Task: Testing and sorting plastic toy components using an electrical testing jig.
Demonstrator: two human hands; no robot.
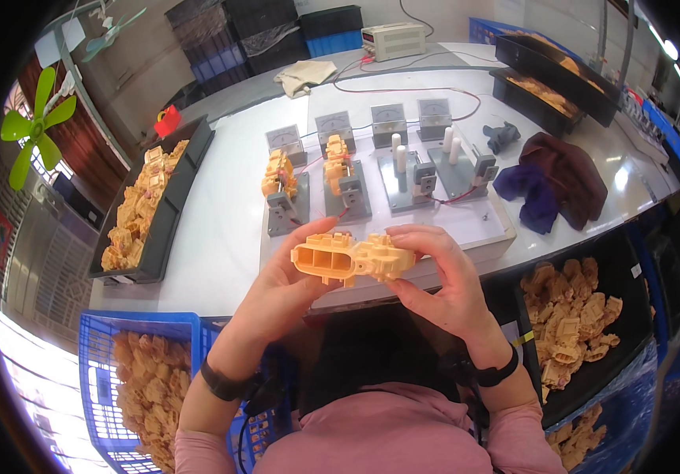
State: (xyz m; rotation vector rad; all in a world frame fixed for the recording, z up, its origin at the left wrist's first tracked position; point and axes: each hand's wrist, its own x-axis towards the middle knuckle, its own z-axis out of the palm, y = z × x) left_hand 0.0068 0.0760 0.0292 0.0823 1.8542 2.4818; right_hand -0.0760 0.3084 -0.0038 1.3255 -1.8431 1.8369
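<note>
Between my two hands, just in front of the table's near edge, is a pale orange plastic connector housing [352,259] with open rectangular cavities facing me. My left hand [285,275] grips its left end between thumb and fingers. At the other end my right hand [444,280] pinches it, thumb below and fingers above. Beyond them, a white test board [478,233] carries several grey fixtures. Similar housings sit on the left fixture [277,178] and the one beside it [338,167]. Bare white posts stand on the right fixtures [401,158]. Behind them is a row of dial meters [388,123].
Housings fill a long black tray [190,178] at left, a blue crate [139,317] at lower left and a black bin [569,379] at lower right. Dark cloths [565,178] lie on the right, stacked black trays [545,75] farther back. A power supply [394,41] stands behind.
</note>
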